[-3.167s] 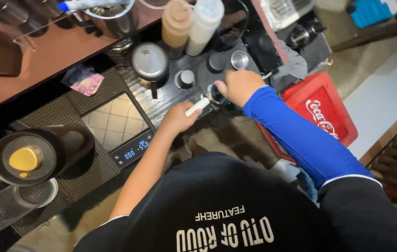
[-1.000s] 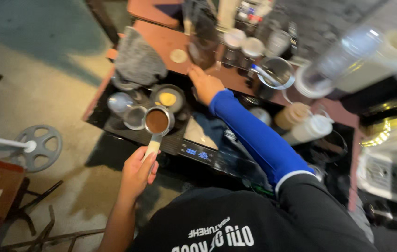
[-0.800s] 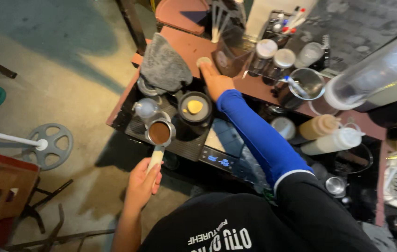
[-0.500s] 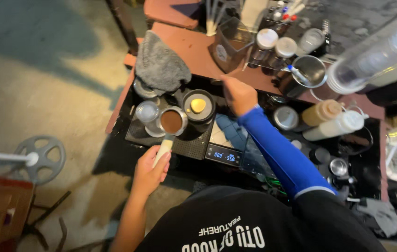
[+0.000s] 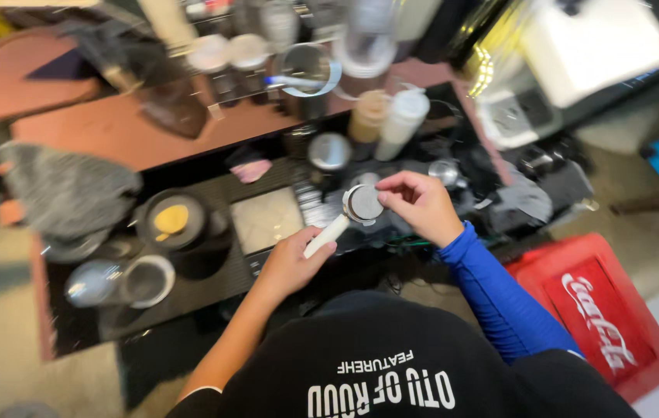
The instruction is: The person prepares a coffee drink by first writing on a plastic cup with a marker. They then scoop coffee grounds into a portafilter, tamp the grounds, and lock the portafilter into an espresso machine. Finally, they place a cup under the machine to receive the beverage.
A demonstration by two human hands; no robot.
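Observation:
My left hand [image 5: 289, 263] grips the pale handle of a coffee portafilter [image 5: 359, 205] and holds it over the black counter. My right hand [image 5: 421, 205], in a blue sleeve, has its fingers on the right rim of the round metal basket. The basket's top looks grey and flat. A small scale [image 5: 266, 220] with a pale square top lies just left of the portafilter. The frame is motion-blurred.
A dark cup with something yellow inside [image 5: 171, 222] and two metal cups [image 5: 120, 280] stand at the left. A grey cloth [image 5: 62, 193] lies at the far left. Two squeeze bottles [image 5: 387, 120] and jars line the wooden shelf [image 5: 112, 128]. A red crate [image 5: 592, 310] sits at the right.
The view has swung right. My left hand has carried the portafilter from the left cups to the counter's right part. My right hand has come off the shelf onto the basket.

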